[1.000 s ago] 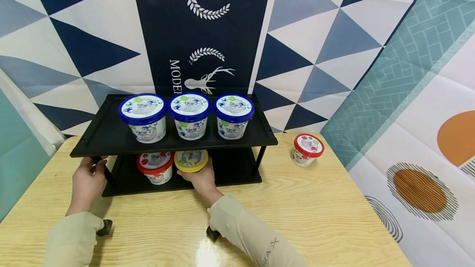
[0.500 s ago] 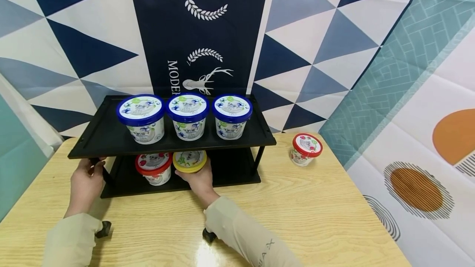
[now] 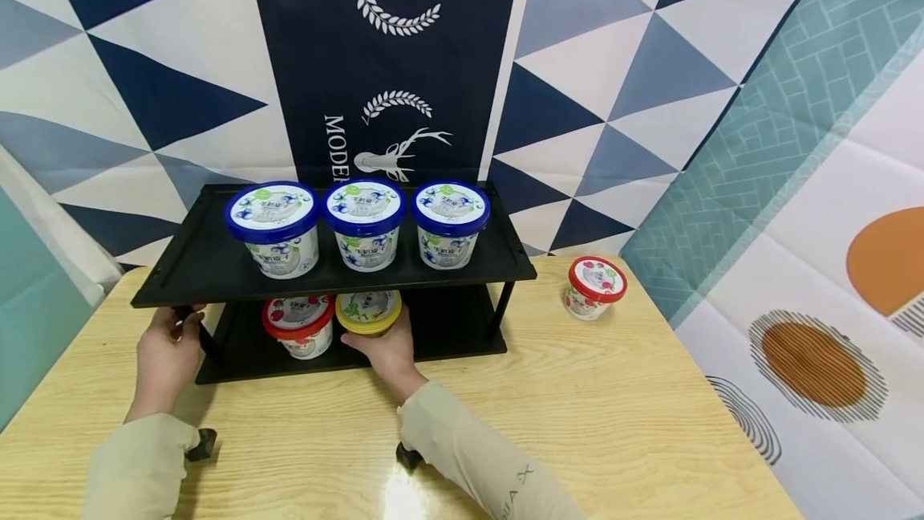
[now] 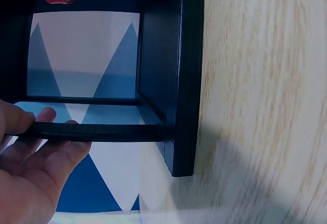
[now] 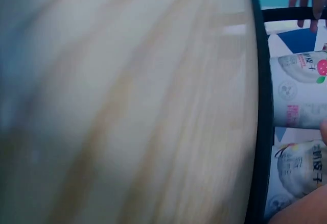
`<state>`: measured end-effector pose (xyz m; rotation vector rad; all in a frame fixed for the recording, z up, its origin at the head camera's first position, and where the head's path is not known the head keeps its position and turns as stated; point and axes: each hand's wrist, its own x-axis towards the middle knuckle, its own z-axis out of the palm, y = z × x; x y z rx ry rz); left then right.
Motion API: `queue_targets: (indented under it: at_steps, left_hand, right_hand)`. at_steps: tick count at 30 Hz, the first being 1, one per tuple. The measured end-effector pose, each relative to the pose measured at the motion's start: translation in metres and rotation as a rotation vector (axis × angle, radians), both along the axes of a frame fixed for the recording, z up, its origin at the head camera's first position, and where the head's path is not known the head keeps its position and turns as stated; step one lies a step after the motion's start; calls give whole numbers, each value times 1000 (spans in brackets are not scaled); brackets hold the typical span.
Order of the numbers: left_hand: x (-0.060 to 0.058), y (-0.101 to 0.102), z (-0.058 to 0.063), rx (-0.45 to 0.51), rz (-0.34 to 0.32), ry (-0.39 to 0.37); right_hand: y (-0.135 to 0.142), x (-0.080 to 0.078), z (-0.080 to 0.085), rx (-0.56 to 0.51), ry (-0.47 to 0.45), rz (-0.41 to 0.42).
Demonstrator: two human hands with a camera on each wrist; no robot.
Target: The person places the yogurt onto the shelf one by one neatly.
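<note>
A two-tier black shelf (image 3: pixel 195 263) stands on the wooden table. My left hand (image 3: pixel 166 359) grips its front left post; in the left wrist view, thumb and fingers wrap that post (image 4: pixel 112 132). On the lower tier, my right hand (image 3: pixel 390 350) holds a yellow-lidded tub (image 3: pixel 369 310) by its side, covering part of its body. Just left of it sits a red-lidded tub (image 3: pixel 299 326). The right wrist view catches the yellow-lidded tub's printed side (image 5: pixel 301 168) beside the red-lidded tub's strawberry label (image 5: pixel 301 91).
Three blue-lidded tubs (image 3: pixel 365 223) stand in a row on the upper tier, close above my right hand. Another red-lidded tub (image 3: pixel 595 287) is on the table (image 3: pixel 621 392) to the shelf's right. A patterned cloth (image 3: pixel 404 62) hangs behind.
The head view shifts slightly, so everything appears a little further left. Both hands keep their places on the post and the yellow-lidded tub.
</note>
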<state>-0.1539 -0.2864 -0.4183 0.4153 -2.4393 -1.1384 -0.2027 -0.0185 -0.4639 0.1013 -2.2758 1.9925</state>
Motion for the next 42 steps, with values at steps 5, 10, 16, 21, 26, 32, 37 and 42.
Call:
queue_targets:
  at_steps: [5,10,16,21,26,32,37,42]
  left_hand:
    - [0,-1,0,5,-5,3]
    - [-1,-1,0,6,-11,-3]
    - [-2,0,-1,22,7,9]
    - [-2,0,-1,23,-3,-9]
    - [-2,0,-2,28,0,-3]
    - [-2,1,0,23,7,-4]
    - [-2,1,1,15,9,-5]
    - [-1,0,2,21,-3,-24]
  right_hand:
    - [8,1,1,37,-14,77]
    - [14,0,5,83,-62,98]
    - [25,-2,12,114,-106,124]
    - [39,-5,16,161,-130,176]
    - [56,-8,21,208,-165,208]
    - [85,-5,33,216,-205,188]
    - [104,-1,41,240,-199,154]
    - [118,4,46,244,-190,127]
